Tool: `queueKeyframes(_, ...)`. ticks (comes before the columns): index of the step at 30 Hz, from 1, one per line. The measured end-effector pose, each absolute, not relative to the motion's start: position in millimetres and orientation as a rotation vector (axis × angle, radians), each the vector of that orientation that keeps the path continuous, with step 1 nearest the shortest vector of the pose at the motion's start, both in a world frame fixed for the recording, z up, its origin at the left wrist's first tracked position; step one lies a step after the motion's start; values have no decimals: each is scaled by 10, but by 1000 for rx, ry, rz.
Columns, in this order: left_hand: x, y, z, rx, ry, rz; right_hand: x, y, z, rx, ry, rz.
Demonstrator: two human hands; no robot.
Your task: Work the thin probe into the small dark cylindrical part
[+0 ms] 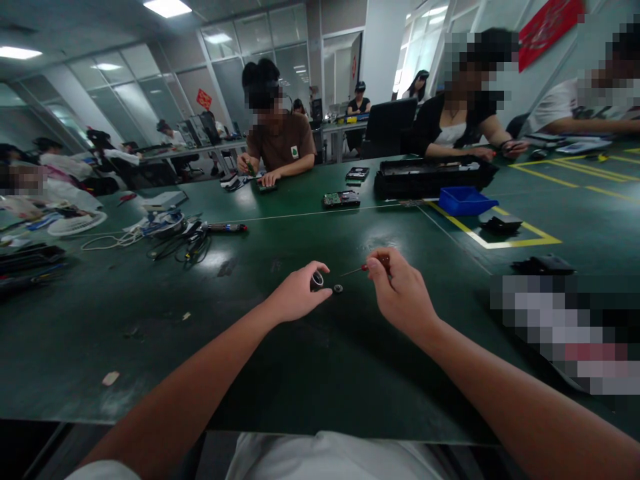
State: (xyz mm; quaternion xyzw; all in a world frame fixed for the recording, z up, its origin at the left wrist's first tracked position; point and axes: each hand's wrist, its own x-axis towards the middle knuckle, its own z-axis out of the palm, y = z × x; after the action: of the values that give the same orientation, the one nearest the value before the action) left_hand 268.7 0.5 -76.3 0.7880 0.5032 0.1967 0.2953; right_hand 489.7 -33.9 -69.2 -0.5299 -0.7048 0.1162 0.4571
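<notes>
My left hand (299,292) is curled around a small dark cylinder (317,281) with a silvery ring at its end, which faces right. Its kind is not clear from here. A small round dark part (338,289) lies on the green table (280,373) just right of my left fingertips. In my right hand (397,287) is a thin screwdriver (356,270) with a red collar, its handle mostly covered by my fingers. The shaft points left, toward the cylinder, and its tip is apart from both the cylinder and the round part.
Tangled cables (187,237) lie at the left. Hard drives (341,199), a long black housing (433,179) and a blue tray (465,200) stand farther back. Black parts (500,227) sit at the right. Across the table, a person in a brown shirt (285,143) handles a part.
</notes>
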Motion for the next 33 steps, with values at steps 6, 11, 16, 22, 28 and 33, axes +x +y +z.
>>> queueKeyframes(6,2871,185,-815,2392,1269,120,4894,-352,-655,-1283,-1747,290)
queueKeyframes(11,3002,283,-795,2529,1240,-75,4892,-338,-675,-1269,-1751,293)
queueKeyframes(16,2949,305,-735,2558,1246,-95,4899,-341,-687,-1270,-1750,301)
queueKeyframes(22,2561,453,-753,2322,1325,178,4885,-373,-651,-1280,-1775,364)
queueKeyframes(28,2033,570,-740,1761,1344,670,4873,-366,-652,-1288,-1781,394)
queueKeyframes(33,1566,652,-769,1280,1327,1128,4869,-358,-674,-1302,-1783,427)
